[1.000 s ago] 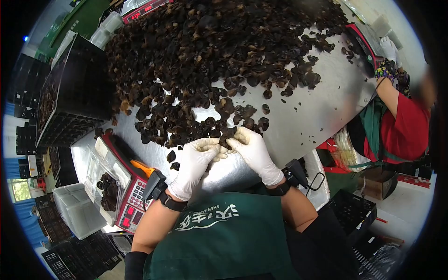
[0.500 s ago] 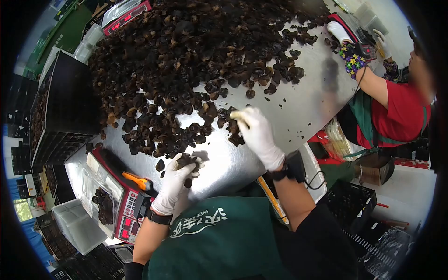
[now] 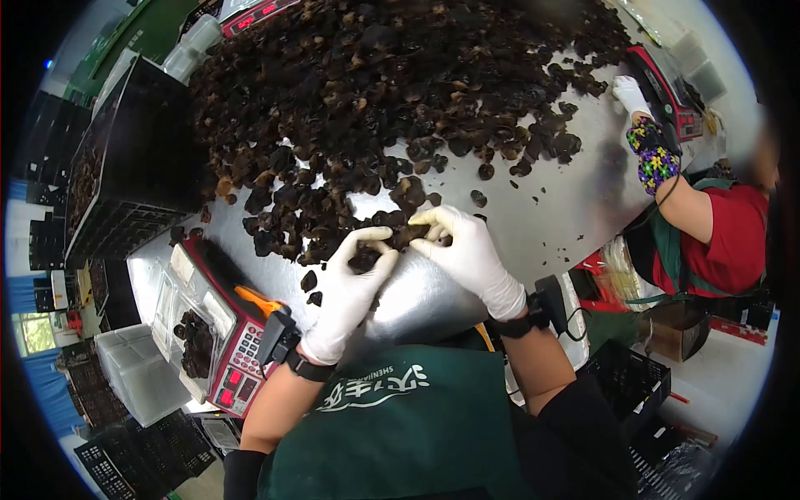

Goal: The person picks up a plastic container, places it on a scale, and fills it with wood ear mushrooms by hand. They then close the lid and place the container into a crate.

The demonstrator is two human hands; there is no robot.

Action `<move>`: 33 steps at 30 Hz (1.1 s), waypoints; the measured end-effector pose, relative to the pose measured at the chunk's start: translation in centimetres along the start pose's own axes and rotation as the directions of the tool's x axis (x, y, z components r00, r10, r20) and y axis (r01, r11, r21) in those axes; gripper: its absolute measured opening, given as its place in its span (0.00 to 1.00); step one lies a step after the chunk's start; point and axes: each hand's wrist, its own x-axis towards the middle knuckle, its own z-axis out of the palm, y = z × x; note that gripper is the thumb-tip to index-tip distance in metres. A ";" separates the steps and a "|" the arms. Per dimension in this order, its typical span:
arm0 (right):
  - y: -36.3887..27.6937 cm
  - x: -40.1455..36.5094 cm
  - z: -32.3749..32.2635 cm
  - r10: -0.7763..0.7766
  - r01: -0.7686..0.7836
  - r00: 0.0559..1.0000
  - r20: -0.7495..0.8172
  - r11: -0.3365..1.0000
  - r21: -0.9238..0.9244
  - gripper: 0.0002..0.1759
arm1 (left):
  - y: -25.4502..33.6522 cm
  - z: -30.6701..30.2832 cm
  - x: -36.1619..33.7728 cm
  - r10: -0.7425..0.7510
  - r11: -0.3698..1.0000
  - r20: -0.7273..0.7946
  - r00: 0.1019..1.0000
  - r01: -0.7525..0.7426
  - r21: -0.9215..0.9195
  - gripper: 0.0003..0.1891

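A large heap of dark brown wood ear mushrooms covers the metal table. My left hand, in a white glove, is curled around wood ear pieces at the near edge of the heap. Close beside it, my gloved right hand pinches a dark wood ear piece between thumb and fingers. The fingertips of both hands almost meet at this piece. Fingers partly hide what each hand holds.
A red scale at left carries a clear tray with wood ears. Beside it lies an orange-handled tool. A black crate stands far left, above stacked clear boxes. A co-worker's gloved hand is near another scale.
My left hand has moved up and right, and my right hand has come slightly down, so both now meet over wood ear pieces. The co-worker's hand has moved away from the loose pieces.
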 end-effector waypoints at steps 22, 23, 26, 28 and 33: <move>0.4 -5.3 3.8 0.232 -0.266 0.960 0.156 0.928 0.259 0.17 | -4.3 -2.6 -2.0 -0.213 0.977 0.174 0.962 0.213 0.019 0.07; 0.5 -5.8 4.2 0.228 -0.261 0.962 0.149 0.928 0.265 0.17 | -4.9 -2.9 -2.2 -0.199 0.979 0.193 0.961 0.202 0.004 0.08; 0.4 -6.5 4.8 0.177 -0.214 0.972 0.153 0.935 0.282 0.16 | -5.4 -2.8 -2.9 -0.202 0.976 0.157 0.967 0.212 -0.049 0.11; -0.3 -6.5 4.5 0.093 -0.147 0.977 0.191 0.945 0.292 0.16 | -4.7 -2.4 -3.3 -0.236 0.958 0.096 0.967 0.248 -0.144 0.13; 3.6 -3.3 -1.1 -0.147 0.042 0.969 -0.196 0.889 -0.456 0.34 | -4.4 -5.9 -4.3 -0.257 0.918 0.074 0.964 0.267 -0.294 0.14</move>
